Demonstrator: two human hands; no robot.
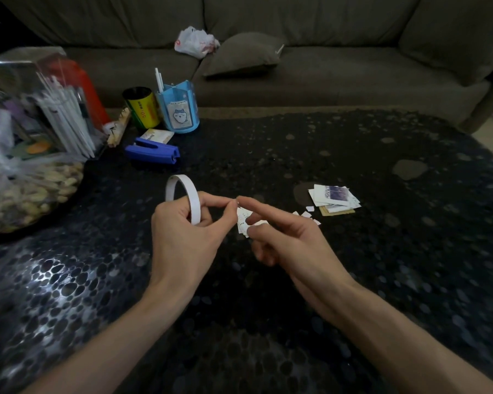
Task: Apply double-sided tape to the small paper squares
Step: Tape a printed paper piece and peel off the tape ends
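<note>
While the left hand (182,231) grips the tape roll (182,199), the right hand (285,237) pinches paper squares (244,221).

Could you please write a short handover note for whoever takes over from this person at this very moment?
Left hand: grips the double-sided tape roll, with thumb and forefinger reaching to the right hand's forefinger.
Right hand: holds a few small paper squares, forefinger stretched over them.
More loose squares lie on the dark table, beside a stack of printed paper.
Done: I cannot tell whether any square already has tape on it.
Left: tape the held squares, then probably the loose ones.
</note>
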